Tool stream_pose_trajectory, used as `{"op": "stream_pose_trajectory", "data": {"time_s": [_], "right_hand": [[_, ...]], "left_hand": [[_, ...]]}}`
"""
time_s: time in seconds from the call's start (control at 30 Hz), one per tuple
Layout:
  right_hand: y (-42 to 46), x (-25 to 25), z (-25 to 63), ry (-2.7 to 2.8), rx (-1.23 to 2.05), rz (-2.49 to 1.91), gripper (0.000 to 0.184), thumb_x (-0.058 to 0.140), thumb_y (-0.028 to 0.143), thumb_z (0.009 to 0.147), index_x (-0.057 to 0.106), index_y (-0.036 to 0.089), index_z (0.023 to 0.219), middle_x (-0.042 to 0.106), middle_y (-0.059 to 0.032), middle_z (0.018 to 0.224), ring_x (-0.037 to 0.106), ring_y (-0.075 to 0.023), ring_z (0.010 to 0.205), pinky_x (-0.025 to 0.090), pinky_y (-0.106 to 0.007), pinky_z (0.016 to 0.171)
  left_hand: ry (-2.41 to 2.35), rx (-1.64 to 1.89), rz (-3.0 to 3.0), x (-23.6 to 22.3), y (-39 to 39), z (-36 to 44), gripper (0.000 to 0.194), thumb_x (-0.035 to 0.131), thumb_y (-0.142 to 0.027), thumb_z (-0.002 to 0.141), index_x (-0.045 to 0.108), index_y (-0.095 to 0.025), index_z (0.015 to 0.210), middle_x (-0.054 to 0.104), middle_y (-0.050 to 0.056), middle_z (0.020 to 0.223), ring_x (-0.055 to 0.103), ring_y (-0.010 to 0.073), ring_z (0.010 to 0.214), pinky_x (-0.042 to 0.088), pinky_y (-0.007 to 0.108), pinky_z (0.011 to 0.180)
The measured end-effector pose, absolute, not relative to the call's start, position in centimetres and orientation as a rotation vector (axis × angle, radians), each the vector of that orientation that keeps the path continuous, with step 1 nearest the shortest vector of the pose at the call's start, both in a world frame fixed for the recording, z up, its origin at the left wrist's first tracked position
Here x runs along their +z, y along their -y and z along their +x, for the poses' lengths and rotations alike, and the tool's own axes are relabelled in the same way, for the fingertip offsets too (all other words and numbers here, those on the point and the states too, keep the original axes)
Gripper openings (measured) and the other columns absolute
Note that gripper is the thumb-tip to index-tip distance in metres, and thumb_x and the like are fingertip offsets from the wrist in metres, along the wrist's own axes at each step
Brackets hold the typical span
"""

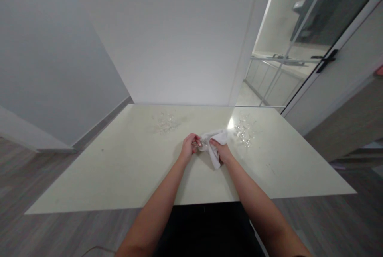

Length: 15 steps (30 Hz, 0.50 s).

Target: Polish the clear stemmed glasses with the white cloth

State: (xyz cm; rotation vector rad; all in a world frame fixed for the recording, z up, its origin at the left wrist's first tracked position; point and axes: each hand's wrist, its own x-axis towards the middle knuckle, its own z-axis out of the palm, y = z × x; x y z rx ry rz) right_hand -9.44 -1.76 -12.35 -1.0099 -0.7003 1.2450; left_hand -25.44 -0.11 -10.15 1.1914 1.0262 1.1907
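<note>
Over the middle of a pale table (119,169), my left hand (189,148) is closed around a small clear glass (200,144). My right hand (222,151) grips a white cloth (214,139) that is bunched against the glass and hangs down between my hands. Both hands meet at the glass, a little above the tabletop.
A cluster of clear glasses (164,122) stands at the back centre-left of the table, and another cluster (245,129) at the back right, close to my right hand. A white wall rises behind the table. A glass door with a black handle (326,61) is at right.
</note>
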Motion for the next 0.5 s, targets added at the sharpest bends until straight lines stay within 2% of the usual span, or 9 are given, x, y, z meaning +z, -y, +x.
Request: {"op": "stream_pose_trajectory", "data": {"time_s": [0.03,0.1,0.23,0.3,0.4,0.5], "right_hand": [[1.9,-12.5,-9.6,0.783,1.219,-1.028,0.047,0.089,0.029,0.049,0.07,0.019,0.09,0.075,-0.0021,0.092,0.068,-0.0168,0.083,0.055,-0.029,0.081],[2.0,-12.6,-9.9,0.854,1.186,-1.057,0.048,0.09,0.029,0.048,0.07,0.02,0.091,0.075,-0.0017,0.094,0.067,-0.0161,0.085,0.053,-0.029,0.084],[1.7,-12.6,-10.0,0.719,1.222,-1.043,0.041,0.084,0.042,0.058,0.068,0.02,0.089,0.073,-0.0008,0.087,0.067,-0.0166,0.078,0.054,-0.029,0.076],[1.5,-12.5,-9.7,0.679,1.246,-1.048,0.039,0.079,0.048,0.064,0.067,0.019,0.086,0.071,-0.0002,0.078,0.065,-0.0172,0.071,0.054,-0.029,0.07],[1.6,-12.5,-9.3,0.712,1.244,-1.078,0.038,0.077,0.05,0.066,0.067,0.018,0.083,0.07,-0.0005,0.073,0.064,-0.0175,0.069,0.053,-0.028,0.067],[1.9,-12.3,-9.3,0.775,1.2,-1.091,0.036,0.081,0.045,0.063,0.069,0.019,0.084,0.072,-0.0022,0.082,0.066,-0.0176,0.077,0.053,-0.028,0.073]], "left_hand": [[-1.05,1.182,1.094,-10.1,-0.2,-25.8,0.038,0.042,-0.054,0.085,0.053,-0.019,0.078,0.056,-0.001,0.056,0.032,0.0078,0.036,0.021,0.021,0.036],[-1.079,1.218,1.073,-10.1,-0.5,-26.4,0.04,0.041,-0.057,0.084,0.053,-0.019,0.078,0.057,-0.001,0.057,0.033,0.008,0.036,0.022,0.021,0.037],[-1.092,1.449,1.561,-9.8,0.5,-27.0,0.035,0.055,-0.054,0.081,0.056,-0.02,0.089,0.062,0.003,0.08,0.049,0.0107,0.056,0.04,0.023,0.053],[-1.075,1.451,1.889,-9.8,1.3,-26.9,0.029,0.06,-0.047,0.08,0.058,-0.02,0.091,0.061,0.004,0.085,0.053,0.0131,0.067,0.044,0.026,0.064],[-1.053,1.329,2.144,-9.9,2.0,-26.7,0.02,0.052,-0.039,0.087,0.057,-0.02,0.083,0.059,0.003,0.078,0.054,0.0152,0.07,0.043,0.028,0.068],[-1.103,1.302,2.125,-10.1,1.7,-26.8,0.023,0.044,-0.034,0.091,0.055,-0.02,0.077,0.055,0.002,0.07,0.051,0.0148,0.065,0.04,0.028,0.064]]}}
